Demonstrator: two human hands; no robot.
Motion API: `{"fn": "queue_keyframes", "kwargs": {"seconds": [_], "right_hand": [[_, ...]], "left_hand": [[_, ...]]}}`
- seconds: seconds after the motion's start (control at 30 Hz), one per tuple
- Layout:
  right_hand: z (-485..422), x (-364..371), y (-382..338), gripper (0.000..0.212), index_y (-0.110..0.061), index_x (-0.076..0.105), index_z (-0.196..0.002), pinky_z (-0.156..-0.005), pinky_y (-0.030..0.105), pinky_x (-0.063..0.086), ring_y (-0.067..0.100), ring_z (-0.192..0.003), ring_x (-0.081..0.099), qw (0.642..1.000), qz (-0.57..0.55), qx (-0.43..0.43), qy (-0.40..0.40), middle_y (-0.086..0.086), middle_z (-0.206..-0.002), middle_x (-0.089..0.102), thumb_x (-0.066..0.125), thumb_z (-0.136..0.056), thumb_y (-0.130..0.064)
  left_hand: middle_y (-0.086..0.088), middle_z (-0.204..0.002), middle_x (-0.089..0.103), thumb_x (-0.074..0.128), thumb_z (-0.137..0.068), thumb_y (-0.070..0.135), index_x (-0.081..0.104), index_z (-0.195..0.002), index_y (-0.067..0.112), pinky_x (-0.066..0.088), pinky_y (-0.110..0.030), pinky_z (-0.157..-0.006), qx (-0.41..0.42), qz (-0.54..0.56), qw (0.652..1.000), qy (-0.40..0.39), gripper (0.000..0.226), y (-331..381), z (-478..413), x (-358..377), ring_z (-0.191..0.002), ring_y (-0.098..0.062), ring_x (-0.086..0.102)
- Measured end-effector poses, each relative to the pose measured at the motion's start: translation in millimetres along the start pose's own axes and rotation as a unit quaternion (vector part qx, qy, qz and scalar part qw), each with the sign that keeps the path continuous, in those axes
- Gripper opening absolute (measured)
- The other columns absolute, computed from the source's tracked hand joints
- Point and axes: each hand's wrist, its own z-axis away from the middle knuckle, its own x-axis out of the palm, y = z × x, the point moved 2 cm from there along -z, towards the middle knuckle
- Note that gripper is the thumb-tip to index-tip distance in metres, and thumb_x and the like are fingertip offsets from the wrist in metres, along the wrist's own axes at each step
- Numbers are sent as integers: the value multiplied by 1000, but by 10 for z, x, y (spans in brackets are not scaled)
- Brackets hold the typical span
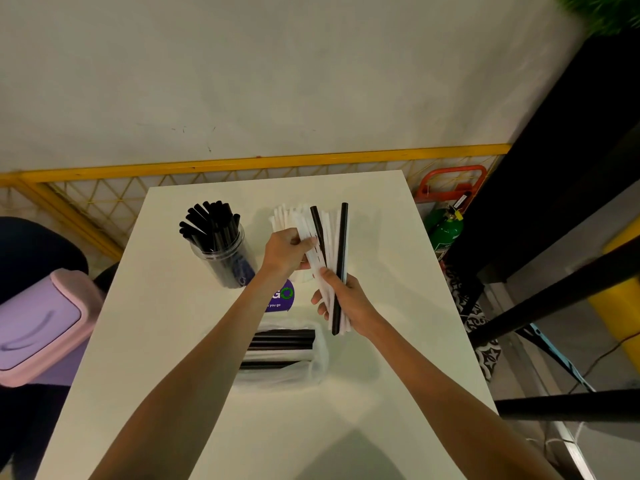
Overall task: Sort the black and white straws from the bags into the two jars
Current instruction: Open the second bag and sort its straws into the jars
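My right hand (341, 299) grips a mixed bundle of straws (330, 251) held upright above the table: many white ones and two black ones (343, 244). My left hand (287, 251) pinches white straws at the left side of that bundle. A clear jar (225, 258) full of black straws stands at the left. Behind my hands, white straws (282, 216) stick up; the jar that holds them is hidden. A clear plastic bag (287, 355) with black and white straws lies flat on the table below my hands.
The white table (166, 341) has a purple label (282, 299) lying near the jar. A pink and purple lidded bin (41, 327) stands at the left. A green fire extinguisher (445, 230) and black shelving (554, 202) are at the right; a yellow rail runs behind.
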Motion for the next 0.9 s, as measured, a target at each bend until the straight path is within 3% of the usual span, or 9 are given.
{"fn": "queue_keyframes", "kwargs": {"seconds": [0.23, 0.4, 0.53, 0.77, 0.9], "right_hand": [[-123, -54, -6, 22, -5, 54, -101, -47, 25, 52, 17, -46, 62, 999, -17, -3, 40, 5, -60, 67, 47, -98, -27], [-186, -145, -40, 17, -9, 55, -86, -41, 23, 47, 14, -36, 53, 997, -31, -16, 67, 2, -49, 60, 49, -97, -20], [-237, -186, -53, 15, -10, 56, -84, -39, 23, 45, 10, -34, 43, 996, -26, -24, 76, -2, -42, 47, 51, -96, -18], [-308, -179, -55, 15, -11, 55, -84, -39, 21, 43, 10, -34, 42, 996, -41, -18, 71, -4, -41, 44, 51, -96, -19], [-324, -176, -64, 16, -12, 55, -82, -39, 21, 43, 10, -33, 42, 996, -44, -20, 74, -5, -40, 44, 52, -96, -19]], "left_hand": [[-14, -87, 67, 55, -91, 4, 61, -95, 2, 58, -27, -65, 30, -18, 999, 17, 7, 120, -138, -59, -67, -11, 65], [-12, -89, 67, 53, -92, 5, 58, -99, 2, 58, -34, -72, 179, -67, 972, 136, 10, 571, -373, -351, -76, -18, 67], [-8, -90, 66, 55, -92, 11, 48, -116, 5, 58, -36, -71, 276, -100, 943, 158, 25, 762, -471, -491, -78, -23, 68], [-1, -85, 62, 52, -92, 7, 39, -126, 7, 57, -39, -66, 346, -168, 908, 167, 36, 646, -517, -444, -73, -23, 69], [-14, -90, 64, 51, -94, 9, 36, -129, 5, 56, -35, -60, 352, -189, 901, 170, 39, 590, -530, -409, -72, -25, 68]]}}
